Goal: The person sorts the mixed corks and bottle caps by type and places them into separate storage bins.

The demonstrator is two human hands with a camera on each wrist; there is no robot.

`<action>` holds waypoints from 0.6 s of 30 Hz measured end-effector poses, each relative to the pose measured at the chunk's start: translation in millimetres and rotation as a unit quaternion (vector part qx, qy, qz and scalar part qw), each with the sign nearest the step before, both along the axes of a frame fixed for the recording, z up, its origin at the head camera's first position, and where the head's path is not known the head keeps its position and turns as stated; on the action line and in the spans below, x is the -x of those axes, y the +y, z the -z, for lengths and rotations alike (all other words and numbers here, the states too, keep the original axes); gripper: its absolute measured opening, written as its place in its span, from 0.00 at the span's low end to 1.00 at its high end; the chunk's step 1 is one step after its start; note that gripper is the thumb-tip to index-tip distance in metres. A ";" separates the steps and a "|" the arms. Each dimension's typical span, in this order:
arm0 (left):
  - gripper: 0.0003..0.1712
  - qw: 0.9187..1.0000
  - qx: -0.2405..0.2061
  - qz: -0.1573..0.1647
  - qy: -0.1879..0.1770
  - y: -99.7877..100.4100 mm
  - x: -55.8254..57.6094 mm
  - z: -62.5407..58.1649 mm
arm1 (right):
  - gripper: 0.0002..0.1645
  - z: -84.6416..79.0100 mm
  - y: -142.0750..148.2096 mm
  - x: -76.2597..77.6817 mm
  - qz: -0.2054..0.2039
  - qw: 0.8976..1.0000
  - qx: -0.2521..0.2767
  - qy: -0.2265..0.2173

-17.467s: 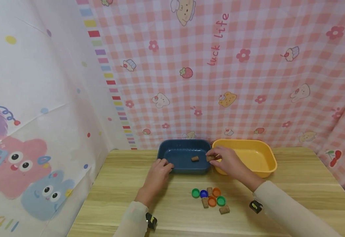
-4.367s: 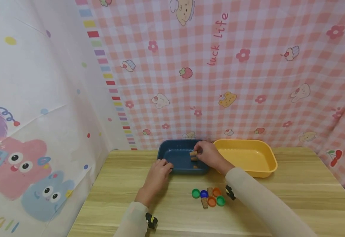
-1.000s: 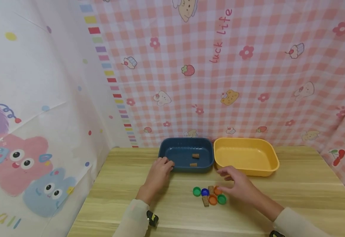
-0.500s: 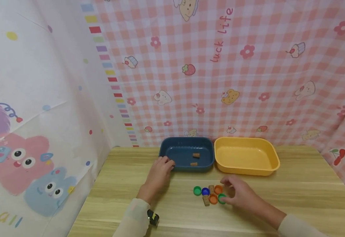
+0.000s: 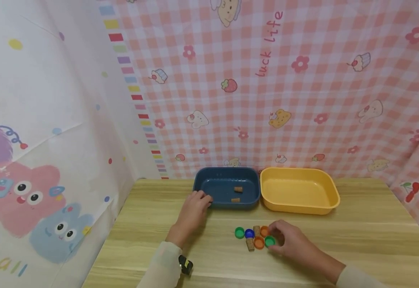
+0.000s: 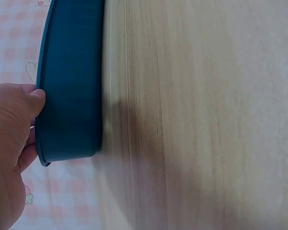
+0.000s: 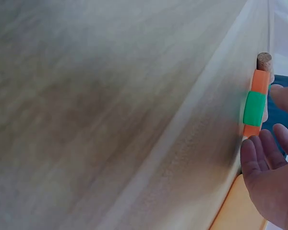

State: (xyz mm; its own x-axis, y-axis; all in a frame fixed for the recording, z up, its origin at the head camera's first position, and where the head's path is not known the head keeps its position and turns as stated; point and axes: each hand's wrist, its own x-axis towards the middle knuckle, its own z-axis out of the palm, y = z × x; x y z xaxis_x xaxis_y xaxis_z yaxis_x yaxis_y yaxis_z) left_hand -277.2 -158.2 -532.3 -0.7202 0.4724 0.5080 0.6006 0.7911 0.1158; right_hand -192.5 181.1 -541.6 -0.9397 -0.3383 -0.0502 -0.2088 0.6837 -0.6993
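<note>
My left hand (image 5: 194, 208) holds the near-left rim of the dark blue tray (image 6: 72, 86), thumb outside it in the left wrist view. Two corks (image 5: 238, 189) show inside that tray. On the table my right hand (image 5: 295, 242) is beside a small group of bottle caps and corks, its thumb and fingers spread around the green cap (image 7: 254, 109) at the right end. Whether they touch it I cannot tell. The group also has two orange caps (image 5: 259, 242), a blue cap (image 5: 249, 233), another green cap (image 5: 239, 232) and two corks (image 5: 250, 244).
A yellow tray (image 5: 299, 209) stands right of the blue one, at the back of the wooden table (image 5: 227, 268). Behind them hangs a pink checked cloth (image 5: 209, 132). A black wrist strap (image 5: 185, 264) is on the left sleeve.
The cork my right hand held over the blue tray has been let go. That hand has come back to the caps and lowered beside the right green one. My left hand stays put.
</note>
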 end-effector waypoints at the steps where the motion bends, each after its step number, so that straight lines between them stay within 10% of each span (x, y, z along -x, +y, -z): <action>1: 0.06 1.000 0.002 0.000 -0.001 0.1 0.2 -0.1 | 0.27 0.3 -0.1 -0.3 0.001 1.000 -0.001 0.004; 18: 0.07 1.000 0.000 0.002 -0.008 1.2 -0.6 -1.5 | 0.21 7.1 2.0 -5.4 -0.040 0.996 -0.033 0.074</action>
